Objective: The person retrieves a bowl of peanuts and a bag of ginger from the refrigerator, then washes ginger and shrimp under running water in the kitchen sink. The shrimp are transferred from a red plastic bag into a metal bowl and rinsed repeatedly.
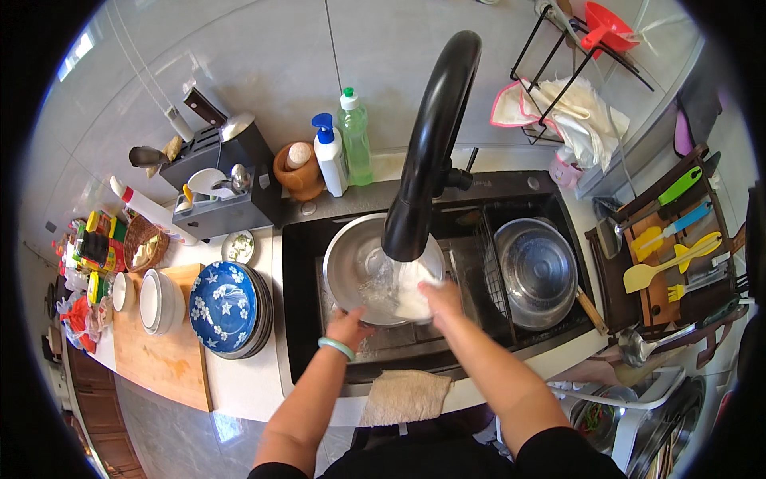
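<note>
A stainless steel basin sits in the left part of the black sink, under the black faucet. Water is moving inside it. My left hand, with a pale green bangle on the wrist, grips the basin's near left rim. In my right hand is a white cloth, pressed against the inner right side of the basin. The faucet head hides part of the basin's far right edge.
Right of the sink's wire divider lies a metal pot. Stacked blue floral plates and white bowls stand left. Soap bottles line the back. A beige cloth hangs over the front edge.
</note>
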A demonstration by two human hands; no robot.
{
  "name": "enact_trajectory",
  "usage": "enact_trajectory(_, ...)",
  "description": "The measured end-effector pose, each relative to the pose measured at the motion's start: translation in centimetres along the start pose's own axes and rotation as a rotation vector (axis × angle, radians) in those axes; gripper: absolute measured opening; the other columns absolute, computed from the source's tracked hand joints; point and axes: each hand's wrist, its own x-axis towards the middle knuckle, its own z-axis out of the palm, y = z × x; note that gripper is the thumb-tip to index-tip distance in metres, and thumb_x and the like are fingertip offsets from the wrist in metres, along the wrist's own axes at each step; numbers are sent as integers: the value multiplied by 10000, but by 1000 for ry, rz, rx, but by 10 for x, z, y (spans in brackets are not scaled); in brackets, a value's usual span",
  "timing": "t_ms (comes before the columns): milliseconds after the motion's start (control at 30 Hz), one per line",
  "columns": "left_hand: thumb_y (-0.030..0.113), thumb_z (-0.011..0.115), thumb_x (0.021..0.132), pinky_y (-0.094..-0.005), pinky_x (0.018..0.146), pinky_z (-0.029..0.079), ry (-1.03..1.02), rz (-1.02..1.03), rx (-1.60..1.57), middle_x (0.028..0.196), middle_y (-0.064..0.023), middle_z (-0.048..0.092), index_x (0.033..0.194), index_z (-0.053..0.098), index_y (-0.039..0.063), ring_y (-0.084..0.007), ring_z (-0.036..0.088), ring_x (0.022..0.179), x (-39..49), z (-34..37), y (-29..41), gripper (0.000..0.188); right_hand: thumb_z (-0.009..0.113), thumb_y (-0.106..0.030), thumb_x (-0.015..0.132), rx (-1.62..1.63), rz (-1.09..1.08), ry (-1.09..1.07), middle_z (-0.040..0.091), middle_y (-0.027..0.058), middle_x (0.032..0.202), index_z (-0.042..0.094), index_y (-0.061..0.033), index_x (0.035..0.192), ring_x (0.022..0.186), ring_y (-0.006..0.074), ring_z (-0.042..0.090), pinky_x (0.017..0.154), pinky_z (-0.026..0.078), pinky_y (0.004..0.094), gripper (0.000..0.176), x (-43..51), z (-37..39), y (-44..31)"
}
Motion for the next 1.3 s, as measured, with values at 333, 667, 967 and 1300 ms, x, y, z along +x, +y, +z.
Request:
enact_trajectory(333, 245, 614, 829, -396, 826, 501, -18, 549, 1206, 919, -238, 669, 1357, 460, 108, -372, 649, 897, -6, -5, 53, 567, 611, -43, 727, -873, -981, -414, 673, 175, 910, 679, -96, 983, 849, 365, 642, 773, 510, 433, 270, 7, -7, -130)
enact_trajectory(667, 161, 504, 923, -361, 607, 584, -109, 184, 461, 1037, -165, 635, 1207, 495, -36, -278, 665, 856, -22, 0, 34, 346, 786, -163, 698, -285, -619, -295, 690, 168, 847, 634, 51, 983, 769, 201, 672, 688, 525, 332, 388, 64, -17, -75)
enact_trajectory(967, 209, 478, 984, -462, 882, 525, 16, -56, -306, 1286, -156, 504, 1322, 383, -7, -319, 538, 1140, 10, 20, -24, 412, 654, -221, 883, 551, 505, -389, 607, 119, 1159, 519, -27, 1244, 986, 272, 630, 796, 537, 431, 432, -52, 33, 25)
enact_trajectory(1300, 40, 485, 906, -377, 688, 604, -119, -157, -172, 1153, -222, 572, 1199, 444, -114, -356, 627, 969, -9, 17, -21, 333, 623, -310, 838, -674, -300, -118, 633, 261, 1016, 519, -6, 1222, 949, 416, 613, 835, 483, 465, 500, -62, -27, -52)
